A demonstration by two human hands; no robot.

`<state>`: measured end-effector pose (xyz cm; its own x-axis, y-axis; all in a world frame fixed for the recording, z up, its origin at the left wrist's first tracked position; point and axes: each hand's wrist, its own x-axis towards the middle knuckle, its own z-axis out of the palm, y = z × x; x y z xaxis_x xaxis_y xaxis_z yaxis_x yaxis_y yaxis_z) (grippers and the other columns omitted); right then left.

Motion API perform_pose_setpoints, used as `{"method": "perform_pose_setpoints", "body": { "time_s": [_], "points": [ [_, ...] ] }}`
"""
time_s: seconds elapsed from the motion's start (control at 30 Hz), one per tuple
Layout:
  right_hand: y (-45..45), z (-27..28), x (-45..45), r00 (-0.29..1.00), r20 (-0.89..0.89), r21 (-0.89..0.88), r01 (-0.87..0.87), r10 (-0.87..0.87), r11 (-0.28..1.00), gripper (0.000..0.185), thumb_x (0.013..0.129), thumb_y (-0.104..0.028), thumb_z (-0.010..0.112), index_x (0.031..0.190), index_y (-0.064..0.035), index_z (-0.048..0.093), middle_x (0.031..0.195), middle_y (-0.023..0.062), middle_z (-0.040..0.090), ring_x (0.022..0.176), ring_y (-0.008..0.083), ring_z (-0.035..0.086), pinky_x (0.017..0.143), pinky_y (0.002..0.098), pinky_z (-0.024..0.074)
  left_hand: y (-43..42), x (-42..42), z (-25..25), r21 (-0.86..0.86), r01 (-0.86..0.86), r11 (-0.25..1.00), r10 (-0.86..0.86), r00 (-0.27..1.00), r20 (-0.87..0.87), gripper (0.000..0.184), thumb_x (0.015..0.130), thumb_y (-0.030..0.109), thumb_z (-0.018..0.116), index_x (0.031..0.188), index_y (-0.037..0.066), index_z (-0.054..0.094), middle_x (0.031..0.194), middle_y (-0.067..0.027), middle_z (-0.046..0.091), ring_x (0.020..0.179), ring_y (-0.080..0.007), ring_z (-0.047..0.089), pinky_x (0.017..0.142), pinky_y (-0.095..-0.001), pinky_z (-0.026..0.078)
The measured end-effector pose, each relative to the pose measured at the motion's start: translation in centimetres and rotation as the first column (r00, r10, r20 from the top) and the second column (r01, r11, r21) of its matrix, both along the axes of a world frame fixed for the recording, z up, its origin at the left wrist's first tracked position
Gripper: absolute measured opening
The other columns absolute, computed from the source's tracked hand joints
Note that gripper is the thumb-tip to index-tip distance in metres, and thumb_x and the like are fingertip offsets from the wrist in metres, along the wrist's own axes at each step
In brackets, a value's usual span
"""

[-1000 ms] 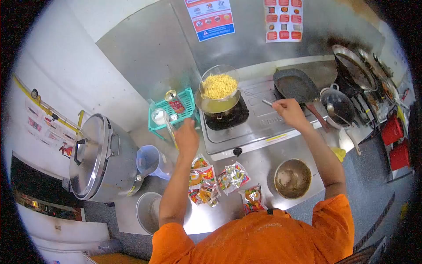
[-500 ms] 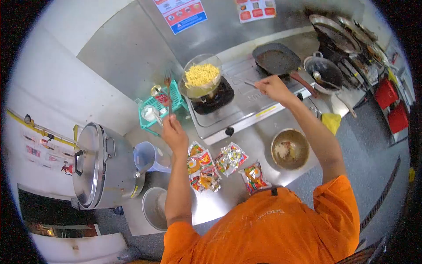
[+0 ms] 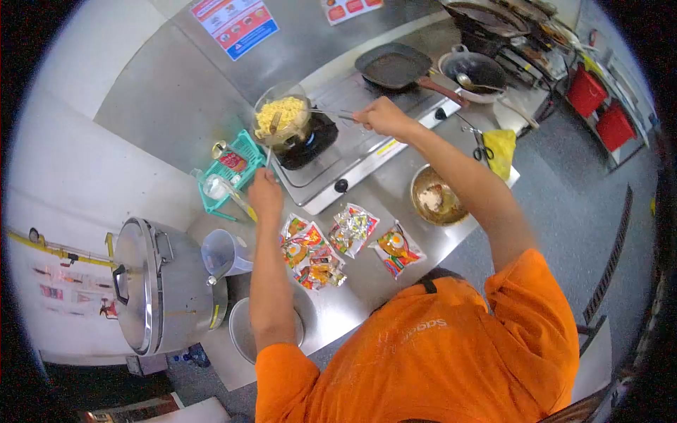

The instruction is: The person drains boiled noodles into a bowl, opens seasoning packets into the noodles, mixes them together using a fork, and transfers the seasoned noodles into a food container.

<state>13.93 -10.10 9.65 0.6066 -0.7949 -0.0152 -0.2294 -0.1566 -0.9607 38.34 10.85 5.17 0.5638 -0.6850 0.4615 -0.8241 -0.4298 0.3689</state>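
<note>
basket just beside left hand

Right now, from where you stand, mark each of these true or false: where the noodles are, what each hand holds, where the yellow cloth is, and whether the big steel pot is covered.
1. The noodles are in a strainer above the left burner. True.
2. The right hand grips the pan's brown handle. False: it grips the strainer's handle; the pan is untouched on the stove.
3. The left hand holds a utensil that reaches toward the noodles. True.
4. The yellow cloth lies in the green basket. False: it is beside the scissors.
5. The big steel pot has its lid on. True.
</note>
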Motion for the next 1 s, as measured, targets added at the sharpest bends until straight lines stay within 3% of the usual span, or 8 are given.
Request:
{"method": "perform_pose_setpoints", "body": {
  "time_s": [0.1,0.13,0.27,0.4,0.57,0.63,0.73,1.0],
  "points": [
    [0.2,-0.5,-2.0,1.0,-0.028,-0.089,0.001,-0.003,0.996,0.029,0.088,-0.028,0.064,0.079,-0.0012,0.07,0.058,-0.0023,0.05,0.049,0.0061,0.037,0.045,0.0268,0.0275,0.1,-0.6,1.7,-0.282,0.047,0.958,-0.08,0.991,-0.109,0.021,0.096,0.024,0.046,0.096,0.006,0.057,0.075,-0.0204,0.063,0.07,-0.0389,0.062,0.062,-0.0462,0.044],
    [0.8,-0.4,-3.4,0.999,-0.034,-0.08,0.018,-0.021,0.997,0.029,0.088,-0.028,0.064,0.079,-0.0012,0.07,0.058,-0.0023,0.05,0.049,0.0061,0.037,0.045,0.0268,0.0275,0.9,-2.6,3.9,-0.344,0.064,0.937,-0.134,0.974,-0.183,0.021,0.098,0.024,0.047,0.095,0.005,0.056,0.065,-0.0119,0.058,0.058,-0.0228,0.057,0.054,-0.0352,0.041],
    [5.6,4.0,-13.2,0.988,-0.091,-0.054,0.122,-0.127,0.991,0.031,0.09,-0.032,0.062,0.078,-0.0044,0.068,0.058,-0.0058,0.045,0.049,0.0042,0.036,0.044,0.0233,0.0249,3.1,-5.6,4.7,-0.608,0.107,0.787,-0.426,0.807,-0.409,0.022,0.099,0.022,0.047,0.094,0.001,0.055,0.06,0.0018,0.046,0.054,-0.0045,0.038,0.049,-0.0219,0.029],
    [11.4,6.1,-24.4,0.93,-0.253,-0.066,0.26,-0.268,0.963,0.028,0.09,-0.031,0.062,0.078,-0.0057,0.067,0.058,-0.0049,0.045,0.05,0.0041,0.036,0.044,0.0235,0.0253,5.1,-7.9,3.1,-0.635,0.118,0.764,-0.5,0.73,-0.466,0.022,0.099,0.021,0.048,0.094,0.002,0.055,0.06,0.0013,0.047,0.054,-0.0049,0.039,0.049,-0.0212,0.029],
    [19.0,3.2,-31.6,0.777,-0.454,-0.431,0.237,-0.436,0.871,0.021,0.088,-0.022,0.061,0.085,-0.0016,0.066,0.06,0.0075,0.055,0.054,0.0137,0.051,0.051,0.0317,0.0396,5.7,-9.9,-1.8,-0.59,0.104,0.8,-0.532,0.578,-0.619,0.02,0.098,0.02,0.049,0.092,0.002,0.055,0.059,0.002,0.047,0.054,-0.0047,0.039,0.05,-0.0205,0.029],
    [21.4,1.5,-31.9,0.633,-0.466,-0.738,0.106,-0.618,0.666,0.018,0.086,-0.021,0.062,0.094,-0.0053,0.066,0.066,0.0114,0.058,0.058,0.0239,0.06,0.054,0.0365,0.0447,5.3,-11.0,-3.5,-0.577,0.13,0.806,-0.542,0.554,-0.632,0.021,0.098,0.02,0.049,0.09,0.002,0.054,0.059,0.0019,0.047,0.054,-0.0044,0.04,0.05,-0.0205,0.03],
    [22.8,-0.3,-31.4,0.461,-0.599,-0.745,-0.022,-0.655,0.666,0.021,0.085,-0.021,0.062,0.103,-0.0091,0.064,0.08,0.0098,0.063,0.064,0.029,0.062,0.056,0.0391,0.0475,4.8,-13.2,-4.5,-0.502,0.183,0.845,-0.518,0.509,-0.687,0.021,0.098,0.02,0.049,0.088,0.002,0.054,0.058,0.0018,0.047,0.053,-0.0045,0.041,0.05,-0.0208,0.031],
    [23.4,-5.1,-33.1,0.408,-0.503,-0.864,-0.235,-0.762,0.445,0.026,0.082,-0.017,0.062,0.108,-0.0131,0.062,0.088,0.0009,0.06,0.068,0.0186,0.056,0.054,0.0336,0.044,5.0,-14.5,-7.0,-0.451,0.242,0.859,-0.512,0.449,-0.733,0.022,0.099,0.022,0.05,0.09,0.003,0.054,0.058,0.0021,0.048,0.052,-0.0049,0.041,0.049,-0.0206,0.032]
  ]
}}
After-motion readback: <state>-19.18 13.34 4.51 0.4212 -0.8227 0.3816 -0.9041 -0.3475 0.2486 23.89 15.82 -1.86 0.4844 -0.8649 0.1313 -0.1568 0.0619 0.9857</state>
